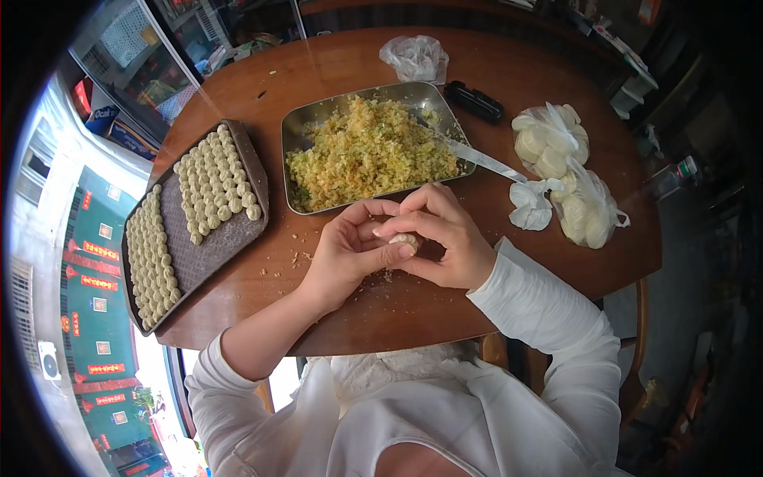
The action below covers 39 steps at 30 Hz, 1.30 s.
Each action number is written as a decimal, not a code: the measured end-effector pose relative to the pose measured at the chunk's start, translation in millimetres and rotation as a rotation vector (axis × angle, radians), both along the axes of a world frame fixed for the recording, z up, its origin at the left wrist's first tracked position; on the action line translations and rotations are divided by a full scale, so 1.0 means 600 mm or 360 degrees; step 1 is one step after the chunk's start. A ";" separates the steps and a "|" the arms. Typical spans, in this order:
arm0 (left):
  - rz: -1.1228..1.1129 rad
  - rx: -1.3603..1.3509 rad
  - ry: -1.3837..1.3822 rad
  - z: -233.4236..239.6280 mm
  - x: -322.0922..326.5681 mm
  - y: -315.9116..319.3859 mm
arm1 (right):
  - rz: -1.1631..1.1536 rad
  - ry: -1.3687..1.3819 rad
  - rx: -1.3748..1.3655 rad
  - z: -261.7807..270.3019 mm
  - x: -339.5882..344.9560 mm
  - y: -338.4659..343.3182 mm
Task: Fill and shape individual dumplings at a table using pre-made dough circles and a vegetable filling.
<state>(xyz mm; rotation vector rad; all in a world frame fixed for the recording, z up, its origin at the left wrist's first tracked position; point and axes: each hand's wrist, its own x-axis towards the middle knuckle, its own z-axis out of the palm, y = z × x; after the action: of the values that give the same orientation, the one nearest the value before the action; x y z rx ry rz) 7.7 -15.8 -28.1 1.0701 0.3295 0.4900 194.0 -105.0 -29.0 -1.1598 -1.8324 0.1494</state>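
A small pleated dumpling (404,241) is held between my two hands, above the near part of the wooden table. My left hand (357,241) pinches it with thumb and fingers. Against its far side, my right hand (447,235) has its fingertips curled close; those fingers partly hide the contact. Just beyond my hands sits a metal tray (289,197) heaped with chopped yellow-green filling (372,152). A flat metal spreader (483,160) rests in the filling, its handle end over the tray's right rim. To the left, a dark tray (199,262) bears two blocks of small dumplings (217,179).
Clear plastic bags of pale round wrappers (551,140) lie at the right, beside a crumpled white wrapping (529,206). A black case (474,101) and a crumpled plastic bag (415,58) sit behind the metal tray. Crumbs dot the wooden table (417,325). A chair (641,334) stands right.
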 end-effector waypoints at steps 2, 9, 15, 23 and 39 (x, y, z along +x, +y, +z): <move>-0.0029 0.0023 0.0022 0.006 -0.002 0.003 | 0.0045 -0.0035 -0.0019 0.013 0.000 -0.005; -0.0061 -0.0030 0.0000 0.008 0.000 0.003 | 0.0082 -0.0076 0.0038 0.014 0.010 -0.003; -0.0061 -0.0017 0.0037 -0.001 -0.001 0.003 | 0.0032 -0.0032 0.0095 -0.002 0.009 0.002; -0.0065 0.0062 0.0067 0.002 -0.002 0.000 | 0.0014 -0.0067 0.0153 0.009 0.002 0.000; -0.0029 0.0060 0.0073 0.001 -0.003 0.002 | 0.0032 -0.0035 0.0066 0.016 0.010 -0.003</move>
<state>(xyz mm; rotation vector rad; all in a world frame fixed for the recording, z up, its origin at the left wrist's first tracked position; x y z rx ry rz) 6.1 -14.8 -27.2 1.1214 0.3520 0.4572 200.1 -106.9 -19.4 -1.1185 -1.8588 0.1103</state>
